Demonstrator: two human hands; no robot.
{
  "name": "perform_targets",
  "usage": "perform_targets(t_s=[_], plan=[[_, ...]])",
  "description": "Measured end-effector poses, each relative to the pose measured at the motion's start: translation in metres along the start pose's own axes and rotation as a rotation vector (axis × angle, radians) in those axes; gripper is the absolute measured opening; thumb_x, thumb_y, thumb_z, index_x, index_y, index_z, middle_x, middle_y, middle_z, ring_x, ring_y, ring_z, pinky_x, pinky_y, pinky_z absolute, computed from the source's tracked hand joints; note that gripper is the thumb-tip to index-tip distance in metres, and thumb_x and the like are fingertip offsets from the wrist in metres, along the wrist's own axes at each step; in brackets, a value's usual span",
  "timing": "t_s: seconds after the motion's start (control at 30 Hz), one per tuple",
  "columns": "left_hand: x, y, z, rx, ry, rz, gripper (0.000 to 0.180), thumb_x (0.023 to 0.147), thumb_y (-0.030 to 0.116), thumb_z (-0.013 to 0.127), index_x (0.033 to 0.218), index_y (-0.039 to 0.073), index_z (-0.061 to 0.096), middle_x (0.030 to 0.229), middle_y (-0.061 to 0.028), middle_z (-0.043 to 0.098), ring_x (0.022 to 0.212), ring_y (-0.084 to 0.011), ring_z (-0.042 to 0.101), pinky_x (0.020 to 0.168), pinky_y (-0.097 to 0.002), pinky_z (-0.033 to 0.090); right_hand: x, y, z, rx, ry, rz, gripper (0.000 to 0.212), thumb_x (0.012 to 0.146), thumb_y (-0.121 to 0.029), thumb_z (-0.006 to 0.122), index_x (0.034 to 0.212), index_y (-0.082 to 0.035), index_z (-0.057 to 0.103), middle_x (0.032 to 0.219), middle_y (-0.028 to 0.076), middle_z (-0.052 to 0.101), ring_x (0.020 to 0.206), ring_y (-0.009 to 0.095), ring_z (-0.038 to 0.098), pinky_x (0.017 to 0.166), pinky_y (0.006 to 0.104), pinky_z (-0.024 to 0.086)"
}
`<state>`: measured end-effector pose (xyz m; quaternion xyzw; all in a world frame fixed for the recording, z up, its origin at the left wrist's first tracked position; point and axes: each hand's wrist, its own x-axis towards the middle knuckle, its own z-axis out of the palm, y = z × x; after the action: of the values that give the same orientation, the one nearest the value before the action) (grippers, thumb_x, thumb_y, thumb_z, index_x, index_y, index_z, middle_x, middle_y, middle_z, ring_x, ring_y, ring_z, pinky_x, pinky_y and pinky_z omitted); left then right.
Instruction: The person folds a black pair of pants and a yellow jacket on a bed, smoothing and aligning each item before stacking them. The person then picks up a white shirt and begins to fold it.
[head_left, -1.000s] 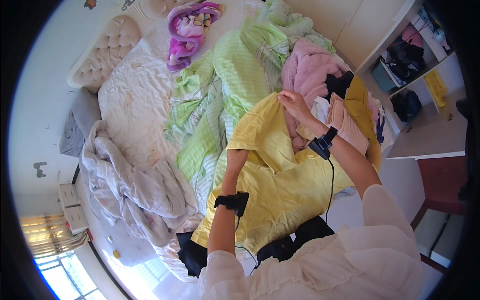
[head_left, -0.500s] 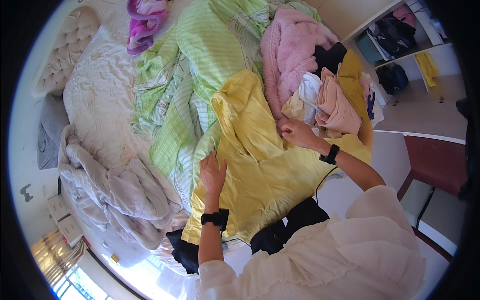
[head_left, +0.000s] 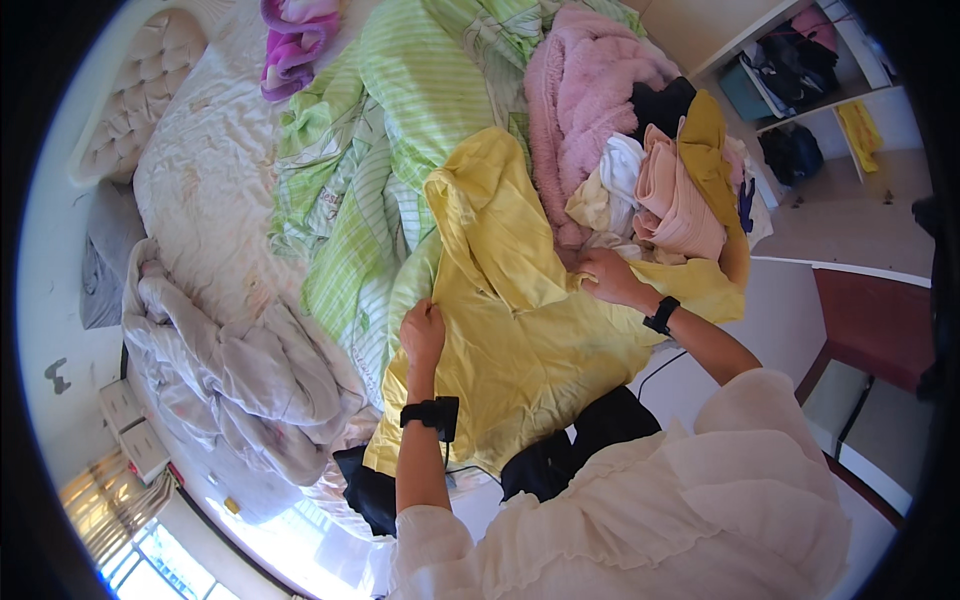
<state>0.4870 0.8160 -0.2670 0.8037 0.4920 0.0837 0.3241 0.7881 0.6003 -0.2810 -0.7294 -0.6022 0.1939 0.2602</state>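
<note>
A yellow hooded jacket (head_left: 520,345) lies spread over the bed edge and my lap, its hood pointing away from me. My left hand (head_left: 422,333) is closed on the jacket's left shoulder edge, with the fingertips pinching the cloth. On the other side my right hand (head_left: 608,278) grips the cloth near the base of the hood. One sleeve reaches to the right below the clothes pile. Both wrists wear black bands.
Behind the jacket lies a green striped quilt (head_left: 425,90), with a pink fluffy blanket (head_left: 585,90) beside it. Folded clothes (head_left: 680,200) are piled at right. A grey crumpled cover (head_left: 250,370) lies at left. Open shelves (head_left: 850,130) and a dark red chair (head_left: 872,325) stand at right.
My left hand's fingers, spread on the cloth before, have closed on its edge. My right hand has moved slightly to the right and grips the jacket. The view has shifted a little.
</note>
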Motion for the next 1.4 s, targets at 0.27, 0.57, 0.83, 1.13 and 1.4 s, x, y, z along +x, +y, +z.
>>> perform_targets(t_s=[0.27, 0.57, 0.83, 1.13, 1.4], plan=[[-0.017, -0.012, -0.006, -0.384, -0.012, -0.251, 0.020, 0.086, 0.018, 0.054, 0.090, -0.001, 0.061, 0.067, -0.0124, 0.059, 0.060, -0.0180, 0.054, 0.059, -0.0320, 0.043, -0.010, -0.002, -0.047, 0.504, -0.123, 0.603, 0.038, 0.084, -0.033, 0.057, 0.082, 0.005, 0.054, 0.066, 0.006, 0.050, 0.065, 0.012, 0.045, 0.061, 0.0308, 0.039], [-0.062, 0.019, -0.044, -0.573, -0.055, -0.364, 0.029, 0.084, 0.026, 0.063, 0.080, -0.002, 0.063, 0.063, 0.0020, 0.056, 0.056, -0.0039, 0.044, 0.051, -0.0203, 0.035, -0.042, -0.047, -0.071, 0.843, 0.082, 0.624, 0.032, 0.091, -0.030, 0.055, 0.091, 0.001, 0.064, 0.084, -0.003, 0.061, 0.078, 0.005, 0.052, 0.071, 0.0238, 0.043], [-0.146, 0.050, -0.103, -0.615, -0.115, -0.350, 0.024, 0.084, 0.025, 0.066, 0.075, 0.003, 0.062, 0.064, 0.0057, 0.055, 0.056, -0.0006, 0.043, 0.051, -0.0168, 0.033, -0.092, -0.101, -0.107, 0.831, 0.163, 0.650, 0.031, 0.091, -0.030, 0.056, 0.080, -0.002, 0.063, 0.074, -0.006, 0.054, 0.070, 0.003, 0.045, 0.063, 0.0214, 0.039], [-0.249, 0.073, -0.129, -0.623, 0.084, -0.188, 0.021, 0.086, 0.020, 0.064, 0.075, 0.004, 0.060, 0.064, 0.0076, 0.052, 0.057, 0.0005, 0.040, 0.051, -0.0167, 0.031, -0.156, -0.157, -0.139, 0.827, 0.170, 0.482, 0.029, 0.092, -0.027, 0.056, 0.073, -0.005, 0.056, 0.068, -0.008, 0.046, 0.066, 0.002, 0.039, 0.059, 0.0208, 0.034], [-0.347, 0.072, -0.124, -0.603, 0.199, -0.266, 0.019, 0.086, 0.017, 0.065, 0.076, 0.002, 0.061, 0.066, 0.0062, 0.053, 0.060, -0.0013, 0.041, 0.055, -0.0178, 0.035, -0.215, -0.184, -0.134, 0.837, 0.040, 0.538, 0.026, 0.092, -0.024, 0.056, 0.076, -0.003, 0.057, 0.068, -0.007, 0.046, 0.065, 0.003, 0.037, 0.059, 0.0213, 0.033]])
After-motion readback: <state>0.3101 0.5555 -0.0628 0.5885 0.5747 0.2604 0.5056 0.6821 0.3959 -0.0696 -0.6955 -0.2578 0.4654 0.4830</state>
